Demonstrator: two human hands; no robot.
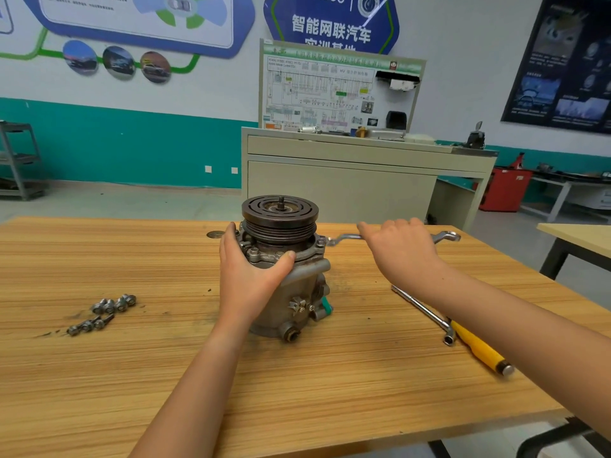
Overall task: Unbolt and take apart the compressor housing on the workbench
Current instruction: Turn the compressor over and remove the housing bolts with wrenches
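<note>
- The compressor stands upright at the centre of the frame on the bench, with its dark grooved pulley on top.
- The left hand grips the upper housing just under the pulley. Its thumb lies across the front of the flange and its fingers wrap round the left side.
- The right hand, right of centre, has its fingers curled over the shaft of a wrench and covers the middle of it.
- The wrench lies roughly level. Its left ring end sits on a bolt at the right edge of the flange, and its other end sticks out past the hand towards the right of the frame.
- More bolt heads show along the front of the flange, between the thumb and the fingers of the left hand.
- Loose bolts lie in a small group at the lower left of the frame, well apart from the compressor.
- At the lower right, partly under the right forearm, lie an L-shaped socket wrench and a tool with a yellow handle, touching or just beside each other.
</note>
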